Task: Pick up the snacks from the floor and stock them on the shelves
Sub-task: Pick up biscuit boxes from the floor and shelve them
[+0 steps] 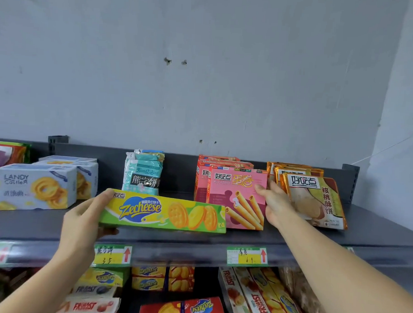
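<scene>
One Zecheese box (162, 212) crosswise, left hand (84, 222) (right hand (275, 204): pink box (232, 193)).

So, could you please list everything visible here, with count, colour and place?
Zecheese box: one, yellow-green, held over top shelf front.
egg-roll boxes: one pink in front, red ones behind, centre-right.
orange packets: at least three, right.
teal bags: apparently two, back centre.
Landy Castle boxes: at least three, pale blue, left.
price tags: two readable, green-yellow, shelf edge.
lower-shelf boxes: many, yellow and red, below.
top shelf: one, dark grey.
left hand: grips the Zecheese box's left end.
right hand: touches the pink box's right edge.
</scene>
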